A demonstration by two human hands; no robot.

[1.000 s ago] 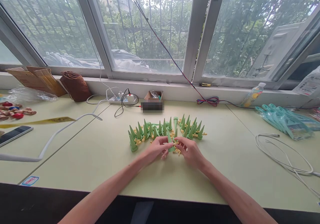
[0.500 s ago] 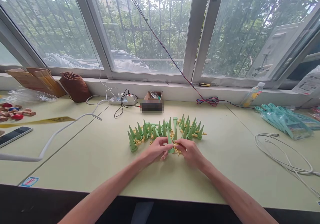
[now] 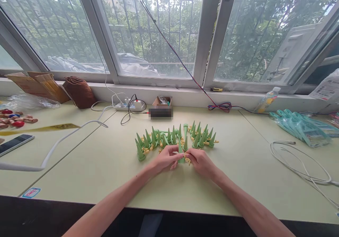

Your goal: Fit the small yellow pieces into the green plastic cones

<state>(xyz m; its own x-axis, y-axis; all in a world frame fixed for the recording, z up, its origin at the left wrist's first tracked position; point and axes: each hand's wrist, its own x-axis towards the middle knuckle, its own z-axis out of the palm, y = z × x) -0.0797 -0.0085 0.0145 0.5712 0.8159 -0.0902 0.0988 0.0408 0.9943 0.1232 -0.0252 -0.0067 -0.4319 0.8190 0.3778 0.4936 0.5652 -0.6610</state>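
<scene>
Near the front middle of the table, my left hand (image 3: 167,156) pinches a green cone-shaped spike (image 3: 180,149) between thumb and fingers, its tip pointing up. My right hand (image 3: 201,160) is closed at the spike's right side, with its fingertips on a small yellow valve-like piece (image 3: 185,155). Those fingertips partly cover the piece, so I cannot tell how firmly it sits in the spike. Behind my hands stand several more green spikes (image 3: 168,136), many with yellow pieces at their bases. Another green spike (image 3: 185,128) stands wide end up behind them.
A black box-like object (image 3: 160,113) and a small open carton (image 3: 166,99) lie at the back. To the left are a white cable (image 3: 50,152), a phone (image 3: 16,144) and a brown pouch (image 3: 79,92). A coiled cable (image 3: 299,166), bagged teal items (image 3: 299,127) and a bottle (image 3: 268,100) occupy the right.
My right hand's fingers have drawn slightly closer together around the yellow piece. The held spike has shifted a little; my left hand keeps its grip.
</scene>
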